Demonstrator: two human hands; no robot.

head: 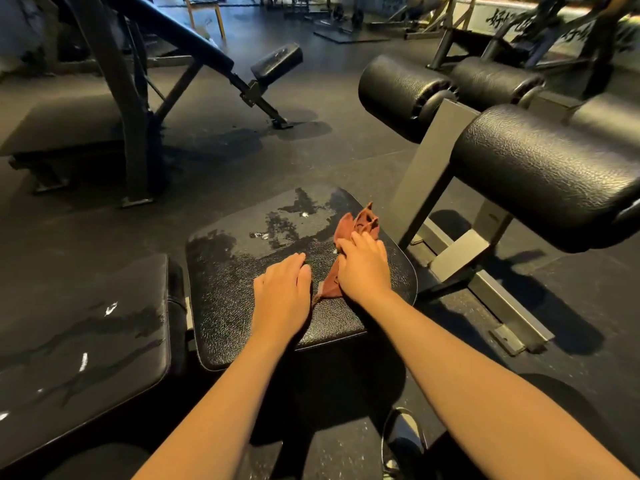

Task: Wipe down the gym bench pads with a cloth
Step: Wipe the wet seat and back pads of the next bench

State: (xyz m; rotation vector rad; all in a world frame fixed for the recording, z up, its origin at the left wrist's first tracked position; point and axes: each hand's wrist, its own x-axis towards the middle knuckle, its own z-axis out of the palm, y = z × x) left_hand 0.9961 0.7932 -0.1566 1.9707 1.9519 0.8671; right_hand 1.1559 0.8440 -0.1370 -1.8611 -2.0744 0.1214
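Note:
A black textured seat pad (pixel 235 271) lies in front of me, with wet streaks across its far half. A crumpled reddish-brown cloth (pixel 356 226) sits on the pad's right side. My right hand (pixel 363 265) lies on top of the cloth, its fingers bent over the fabric and pressing it onto the pad. My left hand (pixel 282 292) rests flat on the pad just left of the cloth, fingers together. A longer back pad (pixel 79 341) with damp marks adjoins the seat on the left.
Black leg roller pads (pixel 547 174) on a grey steel frame (pixel 433 161) stand close on the right. An incline bench (pixel 194 43) and its dark frame rise at the upper left. Rubber floor (pixel 329 154) stretches beyond the seat. A shoe (pixel 405 441) shows at the bottom.

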